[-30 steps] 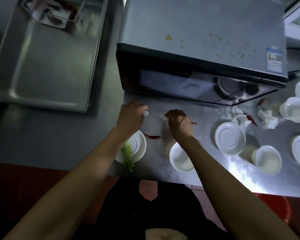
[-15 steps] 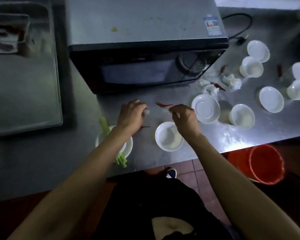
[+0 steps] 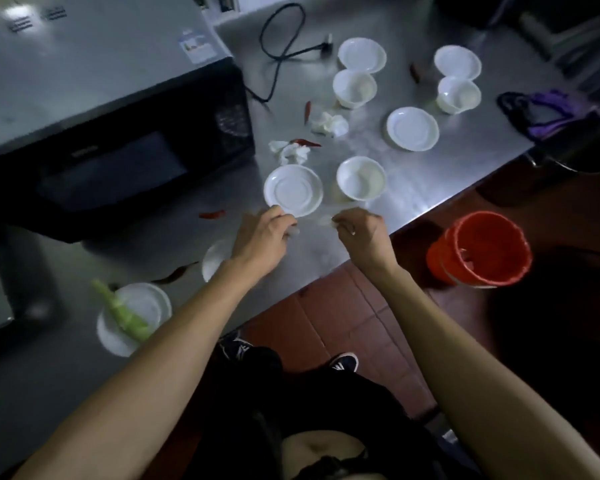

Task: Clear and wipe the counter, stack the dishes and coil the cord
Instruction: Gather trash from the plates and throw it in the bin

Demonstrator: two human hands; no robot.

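Note:
My left hand (image 3: 262,237) pinches a small white scrap at its fingertips, just below a white saucer (image 3: 293,190). My right hand (image 3: 361,233) pinches another small white scrap over the steel counter (image 3: 430,174) near its front edge. White bowls (image 3: 361,178) and saucers (image 3: 412,128) are scattered over the counter. Crumpled tissues (image 3: 329,124) and dried red chilies (image 3: 305,143) lie between them. A black cord (image 3: 278,53) with its plug lies loose behind the microwave (image 3: 111,133).
A red bucket (image 3: 482,251) stands on the floor right of my right hand. A plate (image 3: 134,317) with green celery (image 3: 122,313) sits at the left front. A bowl (image 3: 215,258) is half hidden under my left wrist. Purple gloves (image 3: 548,112) lie far right.
The view has swung right, showing the cord and bucket. Both hands, still pinching white scraps, have moved right toward the counter's front edge near the saucer.

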